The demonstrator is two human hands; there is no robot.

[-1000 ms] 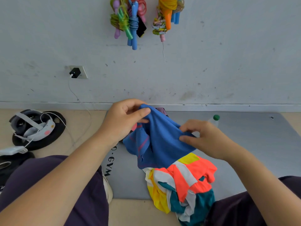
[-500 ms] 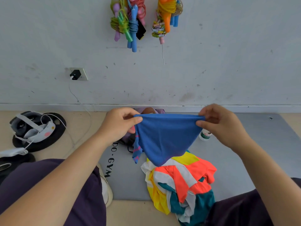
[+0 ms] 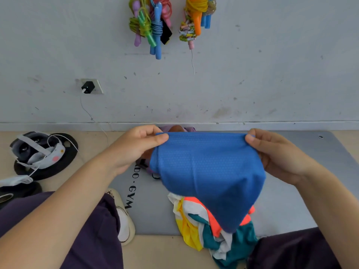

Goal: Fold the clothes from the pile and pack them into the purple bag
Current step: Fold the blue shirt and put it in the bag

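Note:
I hold a blue mesh garment (image 3: 209, 175) stretched out in the air by its top edge. My left hand (image 3: 136, 146) pinches its left corner and my right hand (image 3: 275, 154) pinches its right corner. Below it lies a pile of clothes (image 3: 211, 233) in orange, white, yellow and teal on the grey mat (image 3: 287, 200). The purple bag (image 3: 174, 128) sits at the far edge of the mat, mostly hidden behind the blue garment; only its top shows.
A headset (image 3: 37, 150) with a white cable rests on a black disc on the floor at left. Coloured jump ropes (image 3: 153, 22) hang on the wall above. A charger (image 3: 88, 87) sits in the wall socket. A white shoe (image 3: 124, 220) is by my left leg.
My hands have moved apart and the blue garment, bunched a second ago, is now pulled wide and flat between them. The bottle behind it is now covered.

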